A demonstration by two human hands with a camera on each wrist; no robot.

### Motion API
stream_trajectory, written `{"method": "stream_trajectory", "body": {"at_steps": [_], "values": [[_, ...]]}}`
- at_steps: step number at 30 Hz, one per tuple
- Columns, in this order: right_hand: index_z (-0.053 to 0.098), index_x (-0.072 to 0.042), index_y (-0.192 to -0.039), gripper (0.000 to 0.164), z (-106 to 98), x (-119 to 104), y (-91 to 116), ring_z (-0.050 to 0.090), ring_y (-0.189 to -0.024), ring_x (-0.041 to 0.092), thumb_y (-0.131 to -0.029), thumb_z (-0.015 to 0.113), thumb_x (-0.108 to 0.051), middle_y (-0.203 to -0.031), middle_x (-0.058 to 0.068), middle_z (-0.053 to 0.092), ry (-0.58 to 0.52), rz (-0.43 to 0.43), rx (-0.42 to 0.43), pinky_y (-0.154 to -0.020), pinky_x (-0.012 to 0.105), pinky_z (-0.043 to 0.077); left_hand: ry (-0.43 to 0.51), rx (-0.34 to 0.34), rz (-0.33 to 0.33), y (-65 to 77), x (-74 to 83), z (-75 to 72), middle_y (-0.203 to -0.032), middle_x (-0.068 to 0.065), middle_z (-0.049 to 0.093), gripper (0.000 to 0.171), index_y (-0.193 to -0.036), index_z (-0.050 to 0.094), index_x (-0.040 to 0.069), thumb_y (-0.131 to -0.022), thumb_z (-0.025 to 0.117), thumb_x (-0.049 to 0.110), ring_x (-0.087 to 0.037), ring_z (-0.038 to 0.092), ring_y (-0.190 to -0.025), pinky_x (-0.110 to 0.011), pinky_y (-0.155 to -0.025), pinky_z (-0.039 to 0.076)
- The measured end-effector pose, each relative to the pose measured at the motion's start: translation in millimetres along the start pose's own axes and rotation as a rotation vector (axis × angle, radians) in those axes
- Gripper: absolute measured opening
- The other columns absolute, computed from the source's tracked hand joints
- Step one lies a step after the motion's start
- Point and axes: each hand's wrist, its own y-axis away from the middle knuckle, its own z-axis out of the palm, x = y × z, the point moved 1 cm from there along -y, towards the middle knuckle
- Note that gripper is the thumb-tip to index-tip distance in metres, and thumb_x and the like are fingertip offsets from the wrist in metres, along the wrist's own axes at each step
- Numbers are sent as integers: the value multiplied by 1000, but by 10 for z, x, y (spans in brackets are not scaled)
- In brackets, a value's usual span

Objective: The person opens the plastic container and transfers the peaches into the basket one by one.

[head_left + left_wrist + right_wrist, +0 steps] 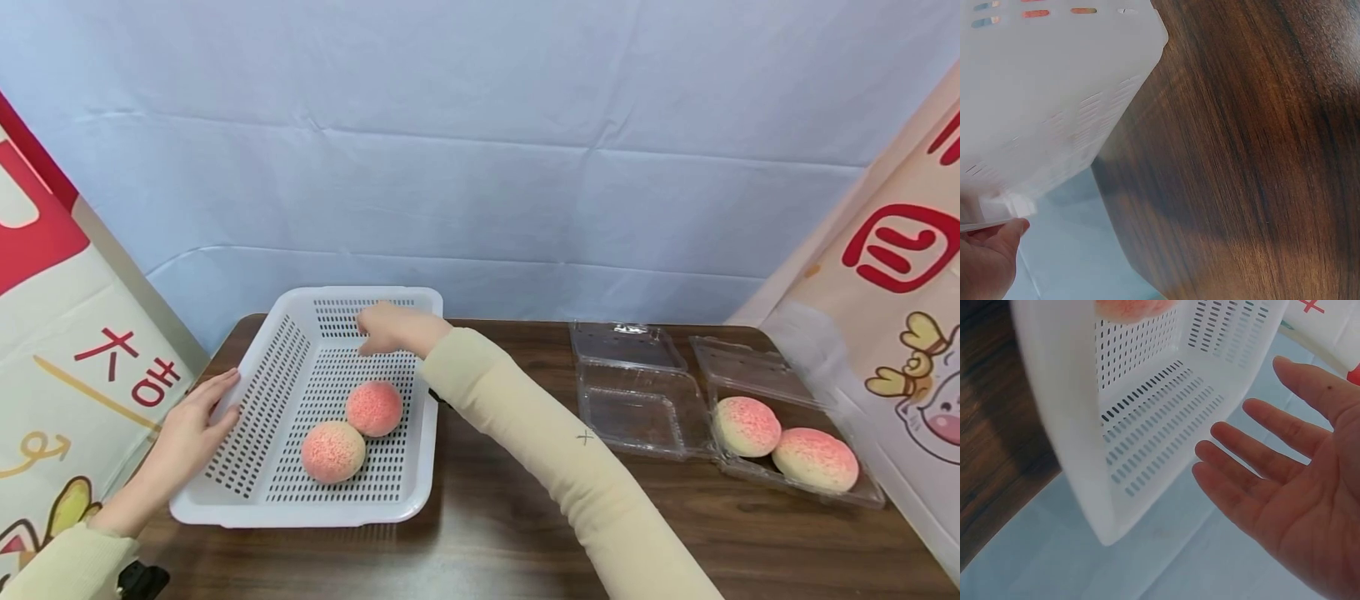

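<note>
My left hand [191, 425] grips the left rim of a white perforated plastic basket [300, 514]; the left wrist view shows the thumb [1015, 234] pressed to the rim. Two round, speckled pink-and-cream objects like peaches lie side by side in the basket: one pinker [374, 408], one paler [333, 452]. Over the basket's far right part reaches my right hand [393, 327]. In the right wrist view, this hand [1291, 469] has its fingers spread and relaxed, palm showing, with nothing in it.
To the right on the dark wooden table [510, 517] sit two lidded clear plastic boxes, both lids raised. The nearer box [633, 412] holds nothing; the other [873, 492] holds two peach-like objects [815, 460]. A pale blue cloth [480, 167] hangs behind, printed panels at both sides.
</note>
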Motion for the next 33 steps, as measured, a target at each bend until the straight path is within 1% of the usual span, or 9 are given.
{"method": "stream_trajectory", "body": {"at_steps": [5, 10, 16, 20, 25, 33], "values": [[50, -7, -128, 40, -15, 89, 50, 49, -116, 17, -92, 52, -24, -128, 6, 53, 33, -41, 3, -93, 26, 39, 7, -10, -7, 4, 1, -8, -134, -27, 40, 48, -131, 40, -8, -87, 54, 4, -47, 42, -113, -58, -81, 33], [50, -5, -128, 40, -25, 191, 104, 48, -117, 19, -92, 53, -24, -127, 8, 53, 51, -72, 24, -93, 28, 39, 15, -11, -1, 2, 4, -11, -134, -26, 40, 48, -132, 40, -7, -87, 54, 5, -47, 41, -113, -58, -82, 33], [52, -5, -126, 41, -17, 312, 167, 47, -117, 20, -91, 54, -25, -126, 8, 53, 78, -82, 53, -94, 30, 38, 23, -15, -4, 5, 9, -18, -134, -27, 39, 48, -132, 40, -7, -88, 53, 5, -48, 39, -115, -60, -84, 31], [52, -5, -126, 40, -9, 375, 221, 46, -118, 20, -91, 54, -25, -127, 8, 52, 69, -80, 65, -94, 32, 38, 23, -13, -1, 2, 7, -15, -134, -28, 39, 48, -132, 40, -8, -88, 53, 4, -49, 39, -115, -60, -84, 31], [53, -5, -124, 39, -5, 429, 288, 47, -117, 21, -91, 54, -24, -126, 10, 53, 76, -99, 87, -95, 32, 38, 18, -10, 3, -3, 7, -13, -133, -28, 40, 47, -131, 40, -8, -87, 53, 4, -49, 39, -115, -60, -85, 31], [56, -6, -123, 38, 16, 482, 409, 46, -118, 21, -91, 54, -26, -125, 9, 53, 120, -128, 121, -97, 30, 36, 19, -15, -3, 0, 19, -18, -134, -27, 39, 47, -132, 40, -8, -88, 53, 4, -49, 39, -114, -60, -84, 31]]}}
